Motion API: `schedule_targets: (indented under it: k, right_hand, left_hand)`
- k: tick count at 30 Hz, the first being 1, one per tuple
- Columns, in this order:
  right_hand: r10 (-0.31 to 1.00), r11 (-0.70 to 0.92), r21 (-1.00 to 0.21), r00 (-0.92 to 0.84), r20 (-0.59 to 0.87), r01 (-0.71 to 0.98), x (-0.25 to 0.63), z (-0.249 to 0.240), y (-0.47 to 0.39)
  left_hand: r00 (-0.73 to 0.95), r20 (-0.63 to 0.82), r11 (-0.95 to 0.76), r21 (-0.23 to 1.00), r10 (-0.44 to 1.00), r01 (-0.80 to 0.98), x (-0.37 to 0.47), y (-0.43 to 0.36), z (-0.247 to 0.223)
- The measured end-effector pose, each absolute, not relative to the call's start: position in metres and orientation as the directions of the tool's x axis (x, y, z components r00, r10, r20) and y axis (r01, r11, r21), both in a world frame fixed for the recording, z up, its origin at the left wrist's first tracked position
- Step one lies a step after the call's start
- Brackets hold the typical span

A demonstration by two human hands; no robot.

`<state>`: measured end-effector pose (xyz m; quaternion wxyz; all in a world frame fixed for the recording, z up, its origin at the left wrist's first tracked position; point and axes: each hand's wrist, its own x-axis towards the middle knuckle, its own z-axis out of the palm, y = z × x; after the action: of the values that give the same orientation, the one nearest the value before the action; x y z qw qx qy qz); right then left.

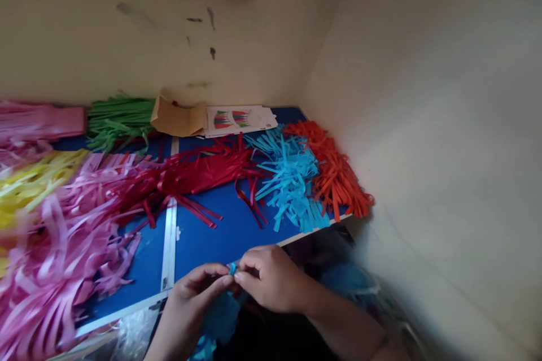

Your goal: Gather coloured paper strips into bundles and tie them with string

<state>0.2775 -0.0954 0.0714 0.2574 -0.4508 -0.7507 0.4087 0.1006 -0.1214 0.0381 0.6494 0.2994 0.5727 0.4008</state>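
In front of the table's near edge, my left hand (192, 296) and my right hand (273, 279) meet fingertip to fingertip. Between them they pinch the small twisted top of a light blue tissue-paper tassel (232, 269). Below my fingers, loose blue paper (221, 316) hangs over my dark clothing, its lower part blurred and partly hidden by my left hand. Beyond my hands, fringed blue paper (292, 180) lies on the table's right end, with orange-red fringe (339, 180) beside it.
The blue table (207, 242) bears dark red fringe (203, 172), pink fringe (55, 259), yellow fringe (38, 180) and green fringe (121, 115). At the back lie a brown cardboard piece (178, 118) and printed sheets (243, 119). A wall (444, 140) bounds the right side.
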Motion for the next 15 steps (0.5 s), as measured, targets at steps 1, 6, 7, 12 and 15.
schedule_targets:
  k: [1, 6, 7, 12, 15]
  right_hand:
    - [0.891, 0.247, -0.845, -0.455, 0.005, 0.474, 0.279, 0.072, -0.095]
    - [0.879, 0.128, -0.903, -0.469, -0.088, 0.41, 0.282, 0.071, -0.098]
    - [0.884, 0.122, -0.905, -0.459, -0.087, 0.407, 0.28, 0.067, -0.1]
    - [0.931, 0.273, -0.867, -0.343, 0.128, 0.417, 0.276, 0.05, -0.098]
    - [0.957, 0.287, -0.894, -0.137, 0.255, 0.345, 0.321, 0.084, -0.068]
  left_hand:
    - [0.017, -0.448, 0.447, 0.887, 0.894, -0.12, 0.098, -0.121, 0.036]
    - [-0.064, -0.229, 0.236, 0.963, 0.971, 0.131, 0.097, -0.127, 0.024]
    - [-0.079, -0.188, 0.201, 0.959, 0.979, 0.201, 0.099, -0.129, 0.023]
    - [-0.057, 0.009, 0.019, 0.883, 0.998, 0.468, 0.107, -0.132, 0.017]
    - [0.187, 0.069, -0.173, 0.758, 0.98, 0.629, 0.109, -0.13, 0.002]
